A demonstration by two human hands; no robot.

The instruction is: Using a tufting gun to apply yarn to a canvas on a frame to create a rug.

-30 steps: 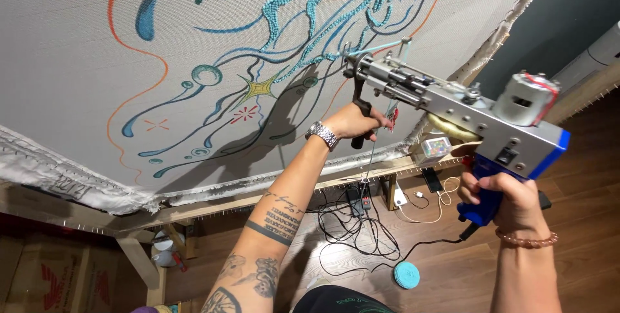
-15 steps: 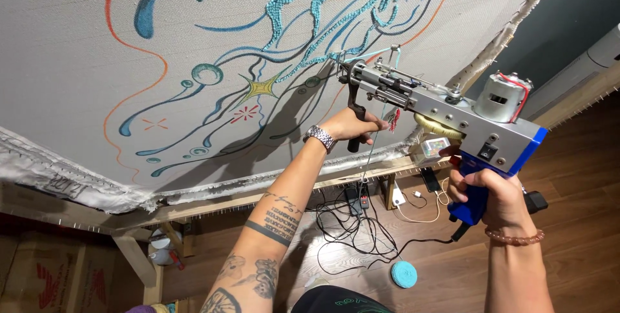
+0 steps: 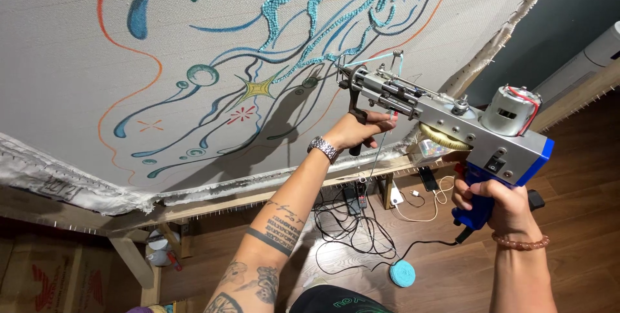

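Observation:
A tufting gun (image 3: 445, 119) with a silver body, a grey motor and a blue rear handle points at a stretched white cloth (image 3: 129, 80) drawn with blue, orange and black lines. My left hand (image 3: 358, 132) is closed around the gun's black front grip. My right hand (image 3: 491, 200) grips the blue handle underneath. Teal yarn (image 3: 387, 61) runs up to the needle end, which sits close to the cloth below a patch of teal tufted loops (image 3: 336, 10).
The cloth hangs on a wooden frame (image 3: 213, 203) with tack strips. On the wooden floor lie black and white cables with a power strip (image 3: 358, 206) and a small teal yarn ball (image 3: 402, 274). Cardboard boxes (image 3: 39, 281) stand lower left.
The gun and both hands have shifted left and slightly down along the cloth, bringing the needle end closer to the drawn lines under the tufted patch.

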